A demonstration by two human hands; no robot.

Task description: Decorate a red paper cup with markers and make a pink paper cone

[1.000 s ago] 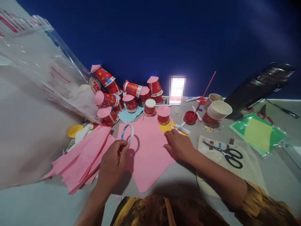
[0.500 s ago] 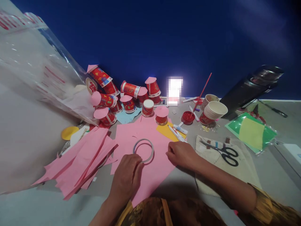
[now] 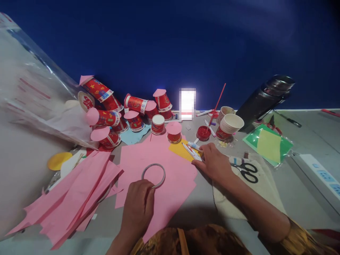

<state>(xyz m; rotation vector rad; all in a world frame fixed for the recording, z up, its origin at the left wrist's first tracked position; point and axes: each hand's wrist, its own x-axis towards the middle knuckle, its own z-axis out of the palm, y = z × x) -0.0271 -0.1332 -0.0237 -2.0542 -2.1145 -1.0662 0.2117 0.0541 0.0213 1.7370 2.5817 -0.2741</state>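
A thin tape ring [image 3: 153, 175] lies flat on a pink paper sheet [image 3: 170, 177]. My left hand [image 3: 139, 207] rests on the sheet with its fingers curled on the ring's near edge. My right hand [image 3: 212, 163] reaches to the sheet's right corner, its fingers closing over the markers [image 3: 191, 150] that lie on a yellow paper [image 3: 179, 148]. Whether it grips one is hidden.
Red paper cups [image 3: 111, 117] with pink tops pile at the back left by a clear plastic bag [image 3: 37, 92]. A cup stack [image 3: 230, 125], red paint pot [image 3: 203, 133], scissors [image 3: 245, 170], green paper packet [image 3: 268, 143] and power strip [image 3: 318, 175] lie to the right. Pink strips [image 3: 74, 198] lie left.
My left hand has laid the tape ring from upright down flat on the pink sheet and keeps hold of its edge. My right hand has moved right and forward onto the markers.
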